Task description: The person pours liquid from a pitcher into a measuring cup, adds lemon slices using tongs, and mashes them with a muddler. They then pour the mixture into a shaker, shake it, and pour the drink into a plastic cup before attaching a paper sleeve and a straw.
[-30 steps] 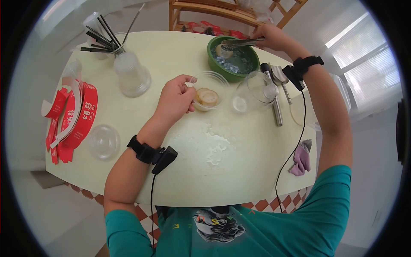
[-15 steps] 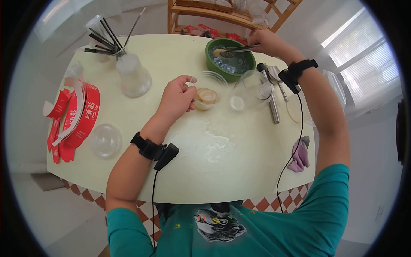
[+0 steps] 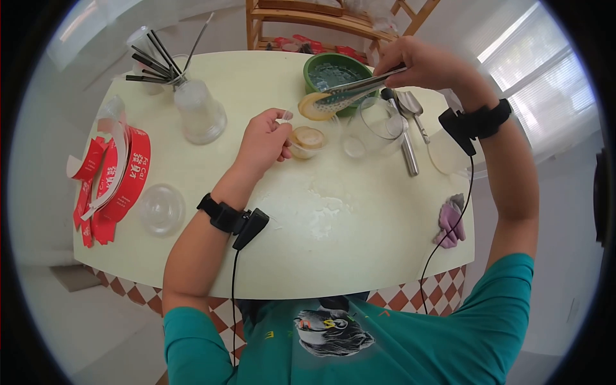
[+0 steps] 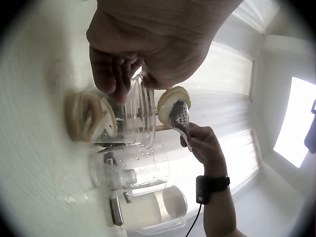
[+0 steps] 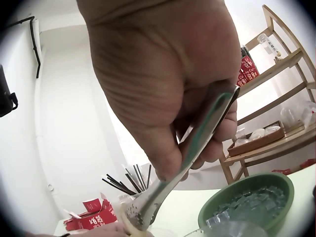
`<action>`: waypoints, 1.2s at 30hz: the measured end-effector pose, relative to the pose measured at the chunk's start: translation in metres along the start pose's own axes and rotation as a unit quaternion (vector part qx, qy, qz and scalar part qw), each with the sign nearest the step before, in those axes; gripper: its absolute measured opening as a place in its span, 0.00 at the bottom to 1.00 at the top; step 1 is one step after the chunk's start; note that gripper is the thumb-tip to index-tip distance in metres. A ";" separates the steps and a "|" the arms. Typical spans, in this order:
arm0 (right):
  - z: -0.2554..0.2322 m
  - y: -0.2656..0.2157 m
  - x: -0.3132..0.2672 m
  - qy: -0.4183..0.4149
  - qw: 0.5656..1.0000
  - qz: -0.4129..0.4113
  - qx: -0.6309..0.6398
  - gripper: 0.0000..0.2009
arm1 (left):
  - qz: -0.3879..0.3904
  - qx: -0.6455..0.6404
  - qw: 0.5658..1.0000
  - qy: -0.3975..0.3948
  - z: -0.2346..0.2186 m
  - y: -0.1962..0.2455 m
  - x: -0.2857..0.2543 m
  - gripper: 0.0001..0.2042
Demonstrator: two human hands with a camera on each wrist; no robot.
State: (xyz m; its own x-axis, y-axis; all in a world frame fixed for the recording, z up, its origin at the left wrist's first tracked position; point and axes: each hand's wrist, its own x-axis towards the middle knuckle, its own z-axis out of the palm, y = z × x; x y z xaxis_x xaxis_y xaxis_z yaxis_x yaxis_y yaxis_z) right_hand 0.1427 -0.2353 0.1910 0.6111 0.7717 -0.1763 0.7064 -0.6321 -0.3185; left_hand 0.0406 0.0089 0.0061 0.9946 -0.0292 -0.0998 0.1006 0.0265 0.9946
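My left hand (image 3: 263, 142) grips the rim of a clear plastic cup (image 4: 140, 111) standing on the table. Pale round slices (image 3: 308, 136) lie at the bottom of that cup. Metal tongs (image 3: 356, 91) with perforated ends are in my right hand (image 3: 428, 64), pinched between thumb and fingers. Between the tongs' ends are more pale round slices (image 4: 173, 96) with yellowish edges, raised just over the cup's mouth. Behind the tongs sits a green bowl (image 5: 207, 212) of water and ice cubes.
An empty clear cup (image 3: 375, 128) lies right of the slices' cup, beside a metal muddler (image 3: 409, 154) and spoons. Red printed cup sleeves (image 3: 128, 173), a clear lid (image 3: 160, 210) and a holder of black straws (image 3: 200, 112) occupy the left. A purple cloth (image 3: 451, 224) lies at right.
The tongs came up out of the green bowl with slices between their ends and swung left and nearer, over the cup. My left hand stayed on the cup.
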 end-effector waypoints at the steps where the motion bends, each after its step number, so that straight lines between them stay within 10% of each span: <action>1: 0.003 -0.008 0.002 -0.029 1.000 0.006 -0.005 0.11 | -0.004 -0.003 1.000 -0.003 -0.001 -0.001 0.001 0.13; 9: 0.006 0.016 0.013 0.026 0.995 -0.029 -0.088 0.13 | -0.013 -0.025 1.000 -0.007 -0.002 0.000 0.001 0.13; 14: 0.015 0.054 0.016 0.085 0.970 0.188 -0.129 0.13 | -0.007 -0.025 1.000 -0.009 0.000 0.000 0.000 0.14; 30: 0.082 0.114 0.031 0.080 0.974 0.178 -0.118 0.19 | 0.034 -0.012 0.998 0.050 0.004 -0.001 -0.002 0.11; 36: 0.073 0.103 -0.021 0.249 0.957 0.148 -0.020 0.22 | 0.031 0.018 0.997 0.063 0.004 0.003 -0.003 0.12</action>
